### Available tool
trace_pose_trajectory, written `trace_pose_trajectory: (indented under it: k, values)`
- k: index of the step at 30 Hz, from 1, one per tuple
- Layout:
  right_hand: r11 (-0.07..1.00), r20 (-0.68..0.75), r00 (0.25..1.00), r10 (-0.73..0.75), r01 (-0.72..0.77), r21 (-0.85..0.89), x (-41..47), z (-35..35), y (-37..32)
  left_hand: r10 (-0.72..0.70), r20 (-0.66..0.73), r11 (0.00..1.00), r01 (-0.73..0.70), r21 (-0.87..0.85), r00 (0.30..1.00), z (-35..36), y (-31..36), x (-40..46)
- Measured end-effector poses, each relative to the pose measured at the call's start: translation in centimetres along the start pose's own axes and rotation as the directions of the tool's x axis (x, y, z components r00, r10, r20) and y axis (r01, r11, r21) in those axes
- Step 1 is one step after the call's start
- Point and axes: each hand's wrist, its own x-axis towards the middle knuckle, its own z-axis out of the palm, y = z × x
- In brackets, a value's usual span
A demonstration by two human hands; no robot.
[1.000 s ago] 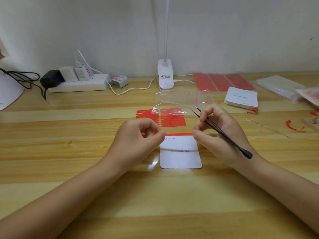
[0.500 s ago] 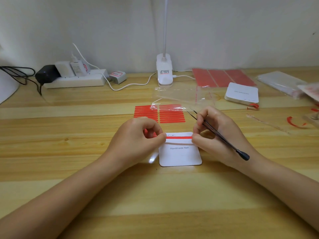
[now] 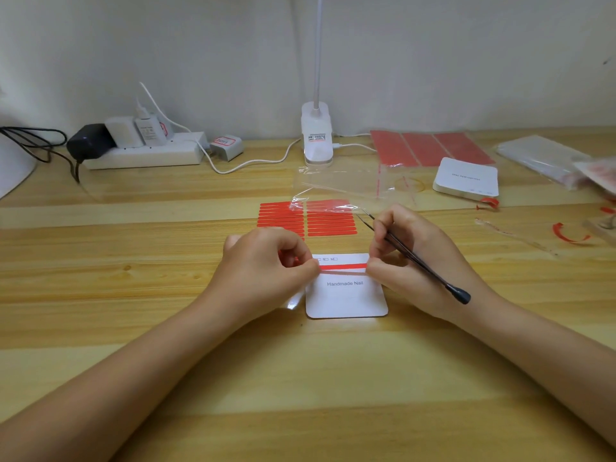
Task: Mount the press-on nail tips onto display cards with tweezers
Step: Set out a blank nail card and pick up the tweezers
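Observation:
A white display card (image 3: 346,298) printed "Handmade Nail" lies on the wooden desk in front of me. A thin red adhesive strip (image 3: 343,266) stretches across its upper part. My left hand (image 3: 266,265) pinches the strip's left end and my right hand (image 3: 410,255) pinches its right end. Black tweezers (image 3: 413,256) are also tucked in my right hand, tips pointing up and left, away from the card. Whether the strip touches the card I cannot tell. No nail tips are visible.
A sheet of red strips (image 3: 306,219) lies just behind the card under a clear bag (image 3: 350,185). A card stack (image 3: 466,178) and larger red sheets (image 3: 430,149) sit back right. A lamp base (image 3: 316,135) and power strip (image 3: 143,155) line the wall.
Both hands brought the red strip from the card's top edge down onto its upper part, above the printed words. The tweezers stayed in my right hand.

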Motion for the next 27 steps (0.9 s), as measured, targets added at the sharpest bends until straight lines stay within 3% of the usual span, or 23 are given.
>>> trace_pose_trajectory:
  k: [10, 27]
  values:
    - [1.0, 0.0, 1.0, 0.007, -0.007, -0.03, 0.16, 0.0, -0.07, -0.07, 0.057, 0.997, 0.071, -0.028, 0.996, 0.24, -0.16, 0.43]
    - [0.97, -0.05, 0.997, -0.057, 0.044, -0.238, -0.26, 0.62, -0.62, -0.067, 0.067, 0.998, 0.067, 0.002, 0.995, 0.5, 0.02, 0.57]
